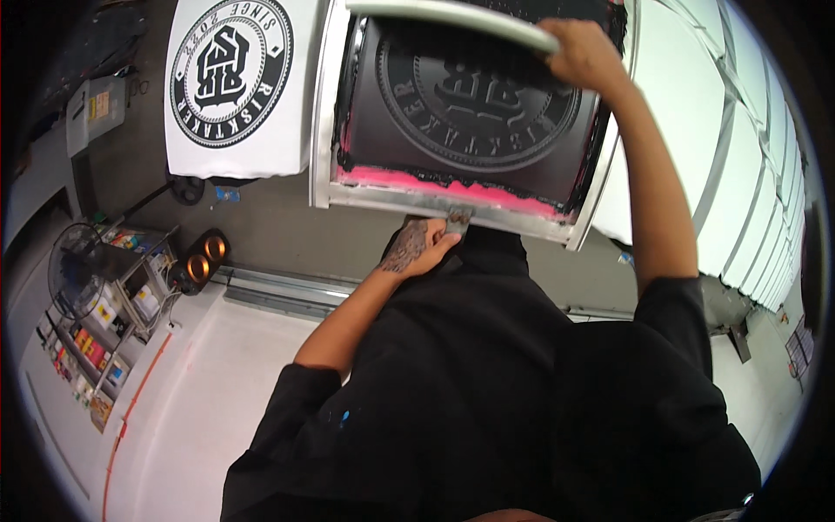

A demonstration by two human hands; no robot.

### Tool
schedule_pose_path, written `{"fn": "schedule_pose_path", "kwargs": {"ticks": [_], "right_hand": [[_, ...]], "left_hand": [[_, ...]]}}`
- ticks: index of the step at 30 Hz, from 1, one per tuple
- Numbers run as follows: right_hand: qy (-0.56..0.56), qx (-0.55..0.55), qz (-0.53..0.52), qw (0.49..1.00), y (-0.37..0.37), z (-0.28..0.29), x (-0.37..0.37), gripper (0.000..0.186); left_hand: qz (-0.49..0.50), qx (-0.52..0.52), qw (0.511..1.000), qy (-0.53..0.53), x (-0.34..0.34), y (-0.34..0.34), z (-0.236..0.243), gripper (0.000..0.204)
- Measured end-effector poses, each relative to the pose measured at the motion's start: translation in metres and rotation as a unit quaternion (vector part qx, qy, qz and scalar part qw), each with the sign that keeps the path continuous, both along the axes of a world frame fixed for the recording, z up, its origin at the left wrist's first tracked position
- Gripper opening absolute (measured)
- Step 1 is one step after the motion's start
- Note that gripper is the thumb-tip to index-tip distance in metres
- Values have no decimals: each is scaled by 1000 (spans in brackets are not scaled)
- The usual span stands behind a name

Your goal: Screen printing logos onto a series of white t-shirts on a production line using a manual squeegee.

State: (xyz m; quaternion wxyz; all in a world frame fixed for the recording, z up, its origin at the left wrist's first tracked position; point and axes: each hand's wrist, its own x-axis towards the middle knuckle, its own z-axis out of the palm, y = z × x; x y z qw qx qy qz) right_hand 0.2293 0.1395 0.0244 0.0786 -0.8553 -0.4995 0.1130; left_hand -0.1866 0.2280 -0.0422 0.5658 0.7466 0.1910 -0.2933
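A screen-printing screen in an aluminium frame lies before me, with a dark stencil of a round emblem and pink and black ink along its edges. My right hand grips the right end of a long, pale squeegee over the top part of the screen. My left hand holds a small metal bracket at the middle of the frame’s lower edge. Left of the screen lies a white garment printed with a black round emblem.
White fabric-covered boards stand in a row at the right. At the left are a fan, a cart of supplies, an orange-glowing speaker-like box and a plastic bin. An orange cable runs along the floor.
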Motion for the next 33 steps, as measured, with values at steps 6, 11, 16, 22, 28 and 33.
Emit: {"fn": "schedule_pose_path", "kwargs": {"ticks": [6, 11, 16, 22, 28, 33], "right_hand": [[-10, -20, -31, 999, -62, 9, -208, 32], [2, 51, -52, 997, -72, 21, -242, 30], [58, 43, -168, 983, -70, 34, -186, 34], [118, 93, -333, 931, -105, 20, -64, 41], [552, 254, -466, 644, -181, -46, -36, 51], [581, 257, -453, 625, -216, -36, -32, 50]], "left_hand": [[-15, 38, 998, -43, 11, -3, -16, 40], [-4, 122, 984, -130, 13, -7, -17, 42], [-40, 203, 978, -20, 40, 26, 39, 42], [336, 480, 777, -231, 47, 151, -9, 42], [381, 362, 850, 30, 24, 162, -32, 82], [394, 386, 833, 35, 7, 102, -9, 74]]}}
